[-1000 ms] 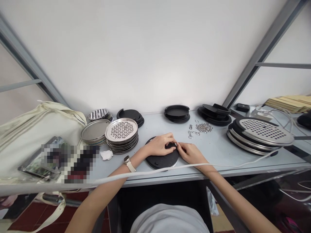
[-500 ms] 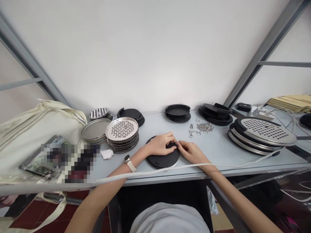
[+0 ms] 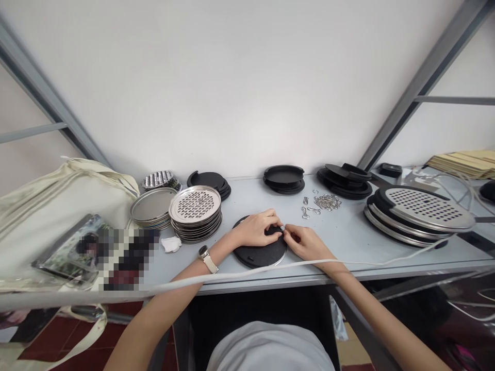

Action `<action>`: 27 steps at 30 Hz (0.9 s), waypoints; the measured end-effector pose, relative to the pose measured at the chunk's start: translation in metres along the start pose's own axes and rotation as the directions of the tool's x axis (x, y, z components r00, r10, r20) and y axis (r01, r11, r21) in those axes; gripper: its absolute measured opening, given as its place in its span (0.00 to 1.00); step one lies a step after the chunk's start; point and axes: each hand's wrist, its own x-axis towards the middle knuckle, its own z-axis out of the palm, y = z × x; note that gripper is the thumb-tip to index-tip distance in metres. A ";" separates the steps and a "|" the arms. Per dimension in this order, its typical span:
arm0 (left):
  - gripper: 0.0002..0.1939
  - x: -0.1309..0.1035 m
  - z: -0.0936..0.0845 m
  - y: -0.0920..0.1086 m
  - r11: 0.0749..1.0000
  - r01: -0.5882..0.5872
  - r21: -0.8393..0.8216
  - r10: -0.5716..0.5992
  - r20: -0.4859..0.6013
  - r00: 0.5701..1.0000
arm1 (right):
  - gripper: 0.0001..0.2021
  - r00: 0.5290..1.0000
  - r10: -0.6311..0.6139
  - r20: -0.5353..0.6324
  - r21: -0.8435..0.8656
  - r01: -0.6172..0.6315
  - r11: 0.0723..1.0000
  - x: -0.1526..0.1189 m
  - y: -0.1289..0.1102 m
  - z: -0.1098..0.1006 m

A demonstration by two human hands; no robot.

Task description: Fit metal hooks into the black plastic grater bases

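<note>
A round black plastic disc point(image 3: 258, 257) lies flat near the table's front edge. A thin silvery rim shows under its lower right side. My left hand point(image 3: 261, 230) rests across the disc, with the fingers bent and the thumb closed toward its right edge. At that same edge my right hand point(image 3: 303, 241) pinches with thumb and forefinger. Something small and greyish shows between the fingertips, too small to name. Beyond the right hand lies a loose pile of small metal clips point(image 3: 328, 202), several of them apart from it.
Stacked perforated metal grater plates point(image 3: 195, 206) and plain metal plates point(image 3: 152, 206) stand left. Black round holders point(image 3: 284, 178) line the back. Assembled graters point(image 3: 429, 211) are piled right. A white cable point(image 3: 247, 272) crosses in front; a cream bag point(image 3: 77, 190) lies far left.
Both hands stay at the disc's right edge. The right fingertips have shifted slightly, and the small greyish thing between the hands shows more clearly.
</note>
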 end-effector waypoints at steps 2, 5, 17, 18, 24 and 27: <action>0.11 0.000 0.000 0.000 1.000 0.002 -0.001 -0.002 -0.001 1.000 | 0.14 1.000 0.001 0.002 0.000 -0.001 1.000 -0.001 0.000 0.000; 0.10 0.000 0.001 -0.001 1.000 -0.003 -0.002 0.003 -0.006 1.000 | 0.14 1.000 0.002 0.012 -0.008 -0.002 1.000 -0.001 0.000 0.000; 0.10 0.001 0.000 -0.003 0.998 -0.056 -0.004 0.056 -0.009 0.998 | 0.15 0.998 0.065 0.016 0.102 -0.066 0.993 0.000 0.003 0.000; 0.10 0.002 0.000 -0.004 0.998 -0.063 -0.001 0.063 -0.011 0.998 | 0.15 0.997 0.073 0.003 0.127 -0.073 0.989 0.000 0.004 -0.001; 0.11 0.002 0.000 -0.006 0.999 -0.007 -0.035 0.005 -0.066 0.998 | 0.16 0.997 0.071 -0.025 0.156 -0.066 0.986 0.002 0.004 -0.003; 0.14 0.001 -0.001 -0.001 0.997 0.043 -0.059 -0.046 -0.059 0.997 | 0.16 0.998 0.066 -0.024 0.135 -0.062 0.989 0.002 0.002 -0.003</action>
